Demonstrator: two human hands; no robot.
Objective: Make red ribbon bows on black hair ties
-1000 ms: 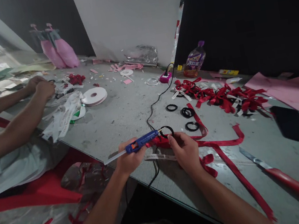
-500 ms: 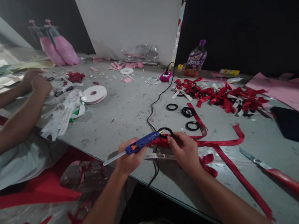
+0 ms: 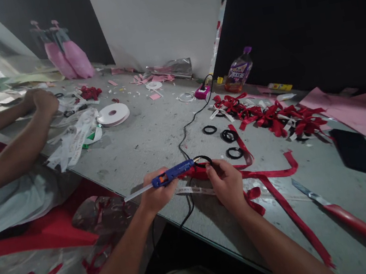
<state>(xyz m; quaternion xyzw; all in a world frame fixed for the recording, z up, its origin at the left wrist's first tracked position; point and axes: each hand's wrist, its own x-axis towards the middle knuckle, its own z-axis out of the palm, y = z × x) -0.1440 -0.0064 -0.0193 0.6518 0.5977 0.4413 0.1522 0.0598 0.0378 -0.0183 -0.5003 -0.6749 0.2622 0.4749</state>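
Note:
My left hand [image 3: 159,191] is closed round a blue glue gun [image 3: 175,172], a glue stick [image 3: 138,192] poking out of its back end. The gun's nozzle reaches the left side of a black ring [image 3: 202,157]; whether it touches cannot be told. Between thumb and fingers of my right hand [image 3: 227,183] the ring is pinched. Red ribbon [image 3: 196,173] lies under and behind the ring, partly hidden by my hands. A printed white ribbon [image 3: 195,191] stretches below, between the two hands. Loose black rings [image 3: 229,136] lie just beyond my right hand.
A red-handled knife [image 3: 347,217] and a dark phone [image 3: 357,152] lie at right. Red bows [image 3: 271,117] are heaped behind, near a bottle [image 3: 239,71]. A black cord [image 3: 185,129] crosses the table. At left are a ribbon spool [image 3: 113,114] and a co-worker's hands [image 3: 42,102].
My hands, the glue gun and the ring keep nearly the same pose. The view has shifted slightly. The co-worker's hands at left have moved a little.

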